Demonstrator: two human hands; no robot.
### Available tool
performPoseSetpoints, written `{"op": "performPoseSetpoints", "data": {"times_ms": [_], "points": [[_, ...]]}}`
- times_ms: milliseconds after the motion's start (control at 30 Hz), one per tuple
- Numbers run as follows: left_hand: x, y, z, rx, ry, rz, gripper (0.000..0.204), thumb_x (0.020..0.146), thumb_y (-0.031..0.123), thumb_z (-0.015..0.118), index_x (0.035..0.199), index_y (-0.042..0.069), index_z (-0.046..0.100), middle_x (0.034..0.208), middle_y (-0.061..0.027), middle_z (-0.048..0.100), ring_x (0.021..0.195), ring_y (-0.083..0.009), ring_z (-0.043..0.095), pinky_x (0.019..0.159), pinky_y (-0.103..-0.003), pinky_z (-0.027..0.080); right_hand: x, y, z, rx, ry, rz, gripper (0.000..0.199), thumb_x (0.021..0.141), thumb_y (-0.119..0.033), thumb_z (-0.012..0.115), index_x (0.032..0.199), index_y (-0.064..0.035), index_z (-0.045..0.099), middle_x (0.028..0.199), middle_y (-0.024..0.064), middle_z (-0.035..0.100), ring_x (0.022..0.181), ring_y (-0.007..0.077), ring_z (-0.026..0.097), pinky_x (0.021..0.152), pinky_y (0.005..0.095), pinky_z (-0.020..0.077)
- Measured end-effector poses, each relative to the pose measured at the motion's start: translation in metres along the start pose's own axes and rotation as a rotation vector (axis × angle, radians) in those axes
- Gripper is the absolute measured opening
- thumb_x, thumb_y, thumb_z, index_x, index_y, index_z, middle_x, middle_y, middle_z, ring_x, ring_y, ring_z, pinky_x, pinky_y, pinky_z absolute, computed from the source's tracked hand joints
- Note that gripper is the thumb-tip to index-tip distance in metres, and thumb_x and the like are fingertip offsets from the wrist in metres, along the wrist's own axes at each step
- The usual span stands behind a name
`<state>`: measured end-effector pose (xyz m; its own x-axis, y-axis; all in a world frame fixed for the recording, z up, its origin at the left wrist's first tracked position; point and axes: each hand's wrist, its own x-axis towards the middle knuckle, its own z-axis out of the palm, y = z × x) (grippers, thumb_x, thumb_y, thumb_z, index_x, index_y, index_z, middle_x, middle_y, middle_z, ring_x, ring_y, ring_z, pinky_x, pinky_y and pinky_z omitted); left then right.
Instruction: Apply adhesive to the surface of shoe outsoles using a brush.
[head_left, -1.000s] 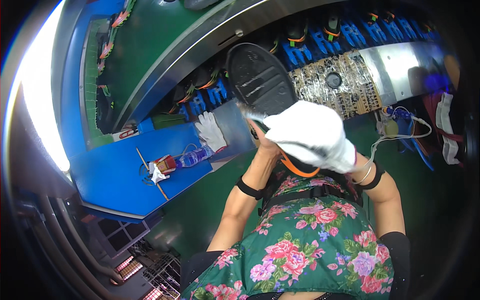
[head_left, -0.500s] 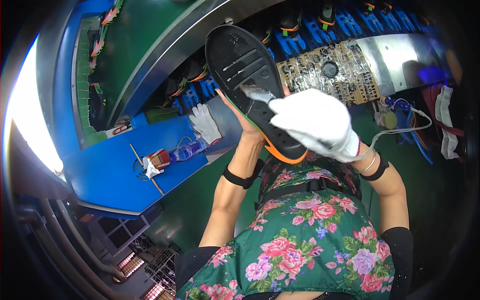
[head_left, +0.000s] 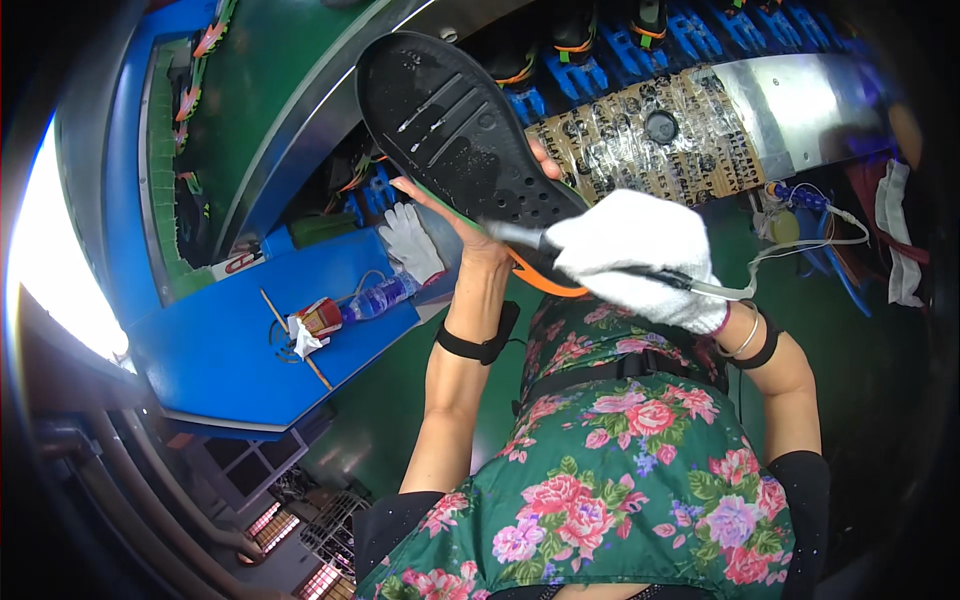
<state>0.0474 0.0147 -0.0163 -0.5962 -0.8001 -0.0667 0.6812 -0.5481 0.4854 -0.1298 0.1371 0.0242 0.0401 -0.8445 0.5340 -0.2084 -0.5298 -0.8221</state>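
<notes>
My bare left hand (head_left: 470,225) holds a shoe (head_left: 455,125) from below, with its black sole turned up toward me and an orange edge showing at the heel. My right hand (head_left: 640,255), in a white glove, grips a thin brush (head_left: 520,237) whose tip rests on the sole near the heel. Both hands are raised in front of my chest, above a green floor. The shoe's upper is hidden under the sole.
A blue table (head_left: 260,330) at the left carries a spare white glove (head_left: 412,240), a small plastic bottle (head_left: 375,297), a small pot with a rag and a stick. A conveyor with blue holders (head_left: 720,30) and shoes runs along the top. A taped metal plate (head_left: 640,130) lies behind the shoe.
The shoe has been lifted and tilted so more of its black sole faces me. My gloved right hand slid down from over the sole toward the heel, and the brush now shows.
</notes>
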Motion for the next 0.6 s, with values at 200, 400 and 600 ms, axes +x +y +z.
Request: {"op": "performPoseSetpoints", "data": {"times_ms": [200,400,600], "points": [[0.006,0.005,-0.001,0.002,0.015,0.029,0.134,0.062,0.11,0.024,0.132,-0.001,0.052,0.096,-0.0239,0.066,0.082,-0.0344,0.068,0.072,-0.045,0.06,-0.004,-0.004,0.007,-0.097,-0.021,-0.099,0.022,0.077,-0.004,0.08,0.099,-0.0075,0.079,0.106,0.0123,0.078,0.089,0.0266,0.075,0.08,0.036,0.059],[0.014,0.01,0.002,-0.021,-0.125,0.094,0.136,0.057,0.111,0.03,0.128,-0.002,0.056,0.099,-0.0252,0.064,0.086,-0.0383,0.068,0.074,-0.048,0.058,-0.005,-0.004,0.003,-0.13,-0.007,-0.059,0.023,0.079,-0.004,0.081,0.102,-0.009,0.08,0.103,0.0113,0.079,0.088,0.025,0.075,0.078,0.0349,0.0588],[0.016,0.022,-0.011,0.002,-0.211,0.058,0.136,0.052,0.107,0.051,0.129,-0.005,0.055,0.109,-0.0259,0.06,0.098,-0.0335,0.059,0.081,-0.043,0.052,-0.009,-0.003,0.005,0.11,0.141,0.197,0.02,0.075,-0.001,0.083,0.094,-0.0071,0.08,0.097,0.0119,0.079,0.087,0.0261,0.075,0.078,0.034,0.0586]]}}
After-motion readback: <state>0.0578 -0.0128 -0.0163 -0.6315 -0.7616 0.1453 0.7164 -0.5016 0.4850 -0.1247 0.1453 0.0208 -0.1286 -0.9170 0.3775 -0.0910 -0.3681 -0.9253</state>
